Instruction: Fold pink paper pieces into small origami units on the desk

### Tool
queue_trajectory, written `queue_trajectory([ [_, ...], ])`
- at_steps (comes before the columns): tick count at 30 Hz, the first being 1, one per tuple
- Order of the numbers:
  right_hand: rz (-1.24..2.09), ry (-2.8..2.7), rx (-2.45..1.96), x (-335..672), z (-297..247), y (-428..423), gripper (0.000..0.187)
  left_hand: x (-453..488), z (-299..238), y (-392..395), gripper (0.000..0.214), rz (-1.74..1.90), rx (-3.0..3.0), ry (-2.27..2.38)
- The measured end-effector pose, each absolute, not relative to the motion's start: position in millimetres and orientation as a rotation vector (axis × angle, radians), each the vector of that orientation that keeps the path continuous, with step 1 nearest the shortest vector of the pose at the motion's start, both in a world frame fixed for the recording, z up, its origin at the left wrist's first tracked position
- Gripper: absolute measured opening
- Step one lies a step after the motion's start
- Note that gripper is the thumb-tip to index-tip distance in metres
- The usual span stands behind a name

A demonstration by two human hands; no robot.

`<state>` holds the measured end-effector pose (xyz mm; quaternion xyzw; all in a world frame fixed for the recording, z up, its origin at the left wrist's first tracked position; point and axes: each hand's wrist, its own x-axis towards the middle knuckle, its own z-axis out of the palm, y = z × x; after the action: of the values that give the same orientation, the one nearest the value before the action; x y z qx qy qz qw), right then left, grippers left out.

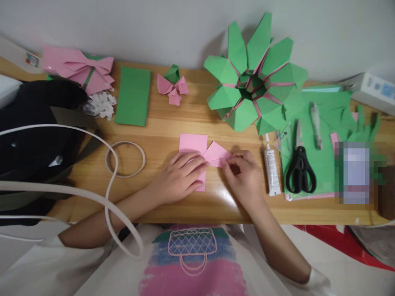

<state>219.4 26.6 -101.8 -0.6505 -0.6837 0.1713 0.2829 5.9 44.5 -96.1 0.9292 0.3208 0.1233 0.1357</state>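
My left hand (182, 174) lies flat over a pink paper sheet (193, 142) on the table, its fingers stretched out and pressing down. The sheet's upper part and a strip of its lower edge show around the fingers. To its right, a folded pink paper piece (214, 151) with a slanted top reaches from the left fingertips to my right hand (246, 176). The right thumb and forefinger pinch this piece at its right end. Whether the sheet and the folded piece are joined is hidden under the left fingers.
Behind stand a large green-and-pink paper model (237, 111), a small paper flower (174, 84) and a green paper stack (132, 96). Rightward lie a glue tube (272, 170), black-handled scissors (300, 170) and a cutter (315, 123). A white cable (115, 164) loops across the left, near a black bag (33, 123).
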Motion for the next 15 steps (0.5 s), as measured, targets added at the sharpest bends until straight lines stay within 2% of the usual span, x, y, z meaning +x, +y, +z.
queue_trajectory([
  [6, 0.46, -1.846, -1.754, 220, -99, 29, 0.018, 5, -95, 44, 0.037, 0.331, 2.696, 0.936],
  [9, 0.241, -1.892, -1.715, 216, -94, 20, 0.009, 5, -96, 44, 0.038, 0.332, 2.696, 0.932],
  [12, -0.01, -2.068, -1.564, 204, -89, 2, 0.018, 5, -97, 44, 0.036, 0.335, 2.692, 0.931],
  [15, 0.062, -2.245, -1.485, 191, -89, -16, 0.029, 6, -98, 44, 0.033, 0.344, 2.693, 0.934],
])
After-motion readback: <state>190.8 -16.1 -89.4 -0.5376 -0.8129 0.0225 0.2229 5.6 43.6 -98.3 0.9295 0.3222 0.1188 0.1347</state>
